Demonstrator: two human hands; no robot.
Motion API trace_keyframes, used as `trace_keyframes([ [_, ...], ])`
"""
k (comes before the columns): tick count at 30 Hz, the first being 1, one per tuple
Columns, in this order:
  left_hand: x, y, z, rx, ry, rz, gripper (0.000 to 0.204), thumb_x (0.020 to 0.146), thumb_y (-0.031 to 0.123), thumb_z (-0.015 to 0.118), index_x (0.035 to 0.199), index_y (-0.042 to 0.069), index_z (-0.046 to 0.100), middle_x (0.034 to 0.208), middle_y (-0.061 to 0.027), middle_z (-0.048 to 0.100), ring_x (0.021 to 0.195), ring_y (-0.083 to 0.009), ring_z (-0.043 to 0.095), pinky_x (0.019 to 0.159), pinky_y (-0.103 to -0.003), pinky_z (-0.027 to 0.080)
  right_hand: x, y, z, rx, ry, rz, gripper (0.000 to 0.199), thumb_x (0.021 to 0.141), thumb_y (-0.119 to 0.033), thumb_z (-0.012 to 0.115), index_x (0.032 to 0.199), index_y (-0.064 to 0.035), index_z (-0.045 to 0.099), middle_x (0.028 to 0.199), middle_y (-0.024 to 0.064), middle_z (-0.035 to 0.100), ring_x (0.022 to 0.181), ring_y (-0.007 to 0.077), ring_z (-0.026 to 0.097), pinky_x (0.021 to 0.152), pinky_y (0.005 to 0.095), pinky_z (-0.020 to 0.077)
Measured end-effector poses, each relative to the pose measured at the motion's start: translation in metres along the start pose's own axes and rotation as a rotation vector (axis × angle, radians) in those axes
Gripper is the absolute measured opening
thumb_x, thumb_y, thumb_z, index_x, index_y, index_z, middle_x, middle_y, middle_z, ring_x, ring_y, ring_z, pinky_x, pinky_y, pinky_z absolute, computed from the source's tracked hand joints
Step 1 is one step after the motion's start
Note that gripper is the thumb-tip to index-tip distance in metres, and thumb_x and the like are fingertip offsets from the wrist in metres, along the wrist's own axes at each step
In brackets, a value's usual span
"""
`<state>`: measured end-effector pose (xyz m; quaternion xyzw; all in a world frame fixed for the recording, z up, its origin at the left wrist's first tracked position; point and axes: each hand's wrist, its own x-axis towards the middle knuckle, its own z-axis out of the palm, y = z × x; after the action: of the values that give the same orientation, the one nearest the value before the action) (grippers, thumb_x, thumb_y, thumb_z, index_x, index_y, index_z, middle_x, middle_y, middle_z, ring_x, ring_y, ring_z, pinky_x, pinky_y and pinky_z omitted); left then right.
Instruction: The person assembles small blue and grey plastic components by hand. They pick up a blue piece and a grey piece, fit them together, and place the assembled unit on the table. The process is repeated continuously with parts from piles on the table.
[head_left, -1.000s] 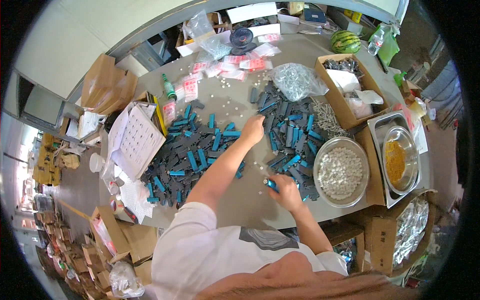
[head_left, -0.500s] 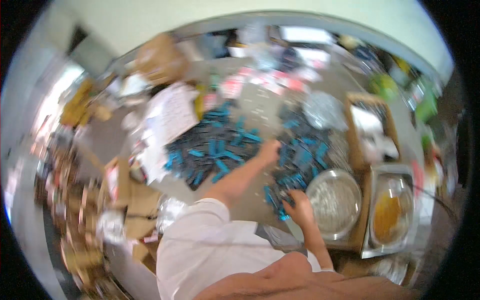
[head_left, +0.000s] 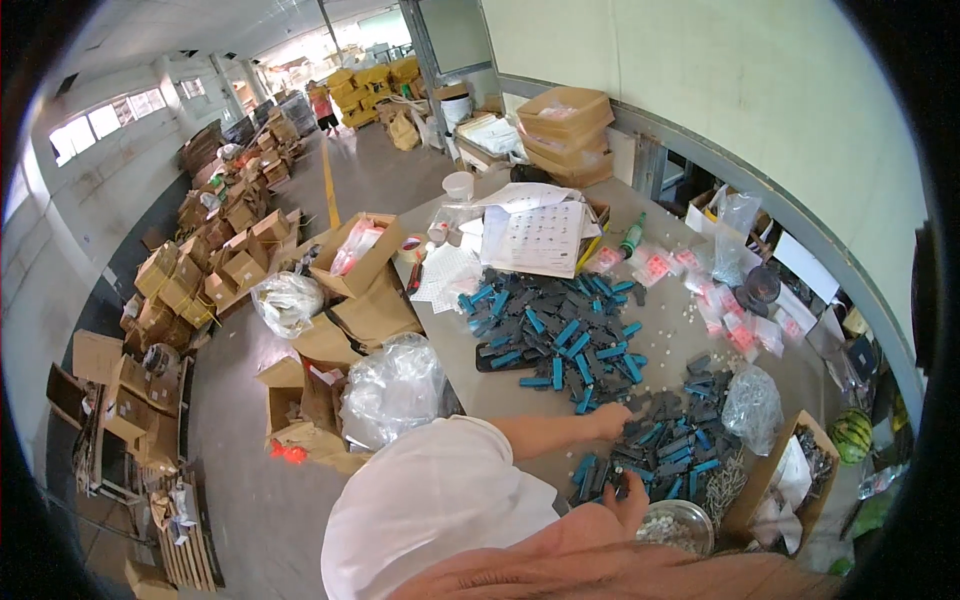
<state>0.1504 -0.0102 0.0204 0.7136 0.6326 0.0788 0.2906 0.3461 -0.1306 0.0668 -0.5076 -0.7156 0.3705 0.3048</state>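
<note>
My left hand (head_left: 608,421) is closed at the edge of the nearer pile of black and blue plastic parts (head_left: 672,440); whatever its fingers may hold is hidden. Close by, my right hand (head_left: 630,498) has its fingers curled round a small black plastic part (head_left: 617,482), partly covered by the fingers. Below it and to the right, a round metal bowl (head_left: 708,528) holds small whitish pieces. Thin metal pins or screws (head_left: 727,485) lie heaped beside the bowl. Farther back is a larger heap of similar black and blue parts (head_left: 565,335).
Printed sheets (head_left: 535,235) lie behind the far heap. Red-and-white packets (head_left: 735,315), a green bottle (head_left: 633,237) and a clear plastic bag (head_left: 753,408) occupy the table's right side. Cardboard boxes (head_left: 355,255) stand left of the table. A person (head_left: 322,108) is far down the aisle.
My view has swung to the left and sharpened, bringing the aisle and stacked boxes into sight. Both hands remain by the nearer pile of parts and look closer together.
</note>
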Motion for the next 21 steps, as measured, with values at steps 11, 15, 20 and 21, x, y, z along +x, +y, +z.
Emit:
trace_keyframes([
  [11,-0.055,-0.044,0.010,-0.569,0.202,0.138,0.017,0.071,0.010,0.069,0.083,0.001,0.062,0.080,-0.0144,0.063,0.077,-0.0297,0.062,0.068,-0.038,0.048,-0.001,-0.031,0.014,0.065,0.181,0.131,0.034,0.074,-0.013,0.070,0.102,0.0040,0.060,0.090,0.0203,0.064,0.080,0.0323,0.063,0.071,0.0362,0.0495],
  [15,-0.064,-0.049,0.020,-0.387,0.142,0.538,0.012,0.073,0.002,0.066,0.080,0.002,0.057,0.092,-0.0136,0.057,0.082,-0.0336,0.057,0.070,-0.039,0.047,-0.014,-0.015,0.036,0.151,0.337,0.283,0.036,0.074,-0.013,0.071,0.103,0.0044,0.060,0.087,0.0167,0.066,0.076,0.0253,0.064,0.067,0.0344,0.0492],
  [20,-0.072,-0.067,0.042,-0.413,0.073,0.565,0.016,0.071,0.001,0.066,0.082,0.001,0.056,0.099,-0.0142,0.056,0.088,-0.0343,0.055,0.074,-0.042,0.046,-0.028,-0.009,0.062,0.218,0.411,0.421,0.037,0.073,-0.013,0.072,0.104,0.0043,0.060,0.085,0.0137,0.066,0.075,0.0191,0.063,0.064,0.0303,0.0484],
  [21,-0.072,-0.074,0.050,-0.431,0.072,0.502,0.017,0.070,0.002,0.067,0.084,0.002,0.056,0.100,-0.0144,0.056,0.090,-0.0345,0.055,0.076,-0.042,0.045,-0.029,-0.014,0.066,0.198,0.442,0.400,0.037,0.074,-0.013,0.072,0.104,0.0046,0.059,0.084,0.0129,0.066,0.073,0.0184,0.062,0.063,0.0295,0.0483],
])
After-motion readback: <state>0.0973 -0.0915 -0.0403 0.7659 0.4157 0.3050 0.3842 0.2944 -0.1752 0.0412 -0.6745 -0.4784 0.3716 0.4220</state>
